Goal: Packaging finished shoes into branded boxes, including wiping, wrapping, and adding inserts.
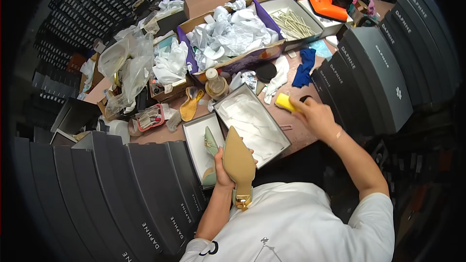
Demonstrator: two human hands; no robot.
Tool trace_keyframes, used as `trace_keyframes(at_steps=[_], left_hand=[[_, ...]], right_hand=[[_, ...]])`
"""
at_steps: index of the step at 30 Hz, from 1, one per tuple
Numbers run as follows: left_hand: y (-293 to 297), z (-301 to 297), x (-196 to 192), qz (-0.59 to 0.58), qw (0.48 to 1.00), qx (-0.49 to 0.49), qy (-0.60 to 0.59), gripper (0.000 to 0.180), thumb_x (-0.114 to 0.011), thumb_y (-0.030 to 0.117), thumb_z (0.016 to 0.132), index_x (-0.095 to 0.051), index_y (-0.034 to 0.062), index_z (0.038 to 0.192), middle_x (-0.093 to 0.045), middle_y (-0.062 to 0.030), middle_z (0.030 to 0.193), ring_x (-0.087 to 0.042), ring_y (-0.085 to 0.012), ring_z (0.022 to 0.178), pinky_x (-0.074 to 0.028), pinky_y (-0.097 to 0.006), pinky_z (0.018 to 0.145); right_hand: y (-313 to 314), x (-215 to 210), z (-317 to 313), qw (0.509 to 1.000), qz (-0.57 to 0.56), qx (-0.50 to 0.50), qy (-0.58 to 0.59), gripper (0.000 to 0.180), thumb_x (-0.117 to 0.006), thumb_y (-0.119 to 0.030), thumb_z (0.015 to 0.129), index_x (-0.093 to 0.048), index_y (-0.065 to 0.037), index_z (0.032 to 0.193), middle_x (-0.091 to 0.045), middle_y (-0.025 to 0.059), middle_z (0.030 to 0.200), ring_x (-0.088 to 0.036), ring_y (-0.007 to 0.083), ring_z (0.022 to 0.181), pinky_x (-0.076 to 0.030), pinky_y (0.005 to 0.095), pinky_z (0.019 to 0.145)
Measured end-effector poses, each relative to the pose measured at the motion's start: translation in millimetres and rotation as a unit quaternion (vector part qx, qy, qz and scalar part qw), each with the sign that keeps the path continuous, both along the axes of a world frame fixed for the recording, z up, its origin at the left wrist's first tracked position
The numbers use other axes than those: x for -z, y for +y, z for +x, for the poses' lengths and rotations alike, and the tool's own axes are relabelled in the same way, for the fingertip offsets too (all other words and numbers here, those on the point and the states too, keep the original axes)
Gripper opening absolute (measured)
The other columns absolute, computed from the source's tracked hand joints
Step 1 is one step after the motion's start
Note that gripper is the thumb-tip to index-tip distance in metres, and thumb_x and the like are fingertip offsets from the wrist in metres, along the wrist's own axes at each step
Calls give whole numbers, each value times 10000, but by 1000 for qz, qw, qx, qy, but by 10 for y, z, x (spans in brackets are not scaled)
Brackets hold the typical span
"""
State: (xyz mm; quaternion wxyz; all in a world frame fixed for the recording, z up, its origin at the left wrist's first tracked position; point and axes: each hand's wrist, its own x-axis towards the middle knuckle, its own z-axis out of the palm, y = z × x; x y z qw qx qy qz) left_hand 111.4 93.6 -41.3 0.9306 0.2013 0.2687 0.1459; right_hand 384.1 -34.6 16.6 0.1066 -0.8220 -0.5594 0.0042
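Observation:
My left hand [224, 173] is closed around a pointed shoe [239, 162], its tan sole turned up and its gold heel toward my shirt. Over the right part of the table, my right hand [314, 119] grips a small yellow block-shaped brush [285, 102] with a darker underside. Beside the held shoe, a green shoe [210, 141] with a gold ornament lies in an open shoebox [192, 133]. Touching that box is its other half, a tilted grey-edged box part [252, 125] lined with white tissue paper.
Dark shoeboxes stand in rows at left [150, 179] and right [369, 73]. Farther back are a purple carton [191, 56] of crumpled paper, a tray of thin sticks [292, 22] and an orange heat blower [332, 2]. A glass bottle [216, 86] and blue cloth [304, 68] lie nearer.

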Motion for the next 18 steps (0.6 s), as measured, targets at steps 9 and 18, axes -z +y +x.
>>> trace_keyframes(at_steps=[9,18], left_hand=[[105,87,29,13,999,-37,3,717,-333,653,896,-480,71,1288,-629,-175,985,-663,-305,749,-563,-408,634],[386,601,306,-90,969,-221,-72,655,-399,571,911,-469,43,1292,-575,-187,1143,-591,-305,1005,-493,-450,894]], right_hand=[[482,539,147,993,-27,59,101,411,-635,-301,871,-549,-263,1270,-603,93,878,-626,292,718,-492,429,662],[116,1047,-867,615,-145,-141,762,735,-603,-446,903,-356,15,1420,-588,134,1204,-579,211,1025,-460,334,920]])
